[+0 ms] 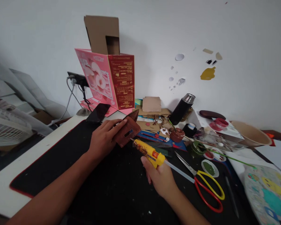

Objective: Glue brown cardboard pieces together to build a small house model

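Note:
My left hand (104, 134) is closed on a small reddish-brown cardboard piece (121, 136) with a dark rectangular slot cut in it. Part of that piece is hidden behind my fingers. My right hand (160, 176) grips a yellow hot glue gun (148, 152), its body marked with brown stains. A long translucent glue stick (179, 170) sticks out of the gun's back end. The nozzle points left, at the brown piece's lower right edge; whether it touches I cannot tell. Scissors (196, 172) with one yellow and one red handle lie just right of my right hand.
A black mat (61, 159) covers the table. Behind stand a pink box (96, 75), cardboard pieces (151, 104) and a black thermos (180, 109). Paint jars (197, 149), a dish of green paint (209, 168) and a black pen (231, 195) sit at right. A phone (98, 113) lies back left.

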`<state>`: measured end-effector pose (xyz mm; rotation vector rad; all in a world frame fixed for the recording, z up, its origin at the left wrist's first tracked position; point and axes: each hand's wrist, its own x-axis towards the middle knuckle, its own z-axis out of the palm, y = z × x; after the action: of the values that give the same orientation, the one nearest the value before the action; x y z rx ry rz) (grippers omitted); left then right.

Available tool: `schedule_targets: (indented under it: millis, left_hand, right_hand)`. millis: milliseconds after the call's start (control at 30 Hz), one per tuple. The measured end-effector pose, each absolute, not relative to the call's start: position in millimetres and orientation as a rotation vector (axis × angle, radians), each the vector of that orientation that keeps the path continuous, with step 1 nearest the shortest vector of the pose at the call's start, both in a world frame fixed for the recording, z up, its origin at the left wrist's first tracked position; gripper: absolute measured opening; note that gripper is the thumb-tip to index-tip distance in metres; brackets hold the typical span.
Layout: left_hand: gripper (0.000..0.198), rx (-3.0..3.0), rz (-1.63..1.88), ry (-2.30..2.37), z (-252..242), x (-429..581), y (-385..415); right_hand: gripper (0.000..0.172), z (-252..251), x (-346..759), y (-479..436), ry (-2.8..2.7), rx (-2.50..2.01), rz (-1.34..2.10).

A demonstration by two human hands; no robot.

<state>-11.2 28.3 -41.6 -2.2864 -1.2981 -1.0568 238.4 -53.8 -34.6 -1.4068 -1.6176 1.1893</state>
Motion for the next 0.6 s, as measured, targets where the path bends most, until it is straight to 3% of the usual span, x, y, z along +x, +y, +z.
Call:
schedule_targets:
  millis: [600]
  left_hand:
    - [0.044,-2.275,-1.087,-1.327,-42.0,-11.8,28.0]
  right_hand:
    - [0.056,-33.9,235.8,-58.2,-1.690,-1.335,1.193]
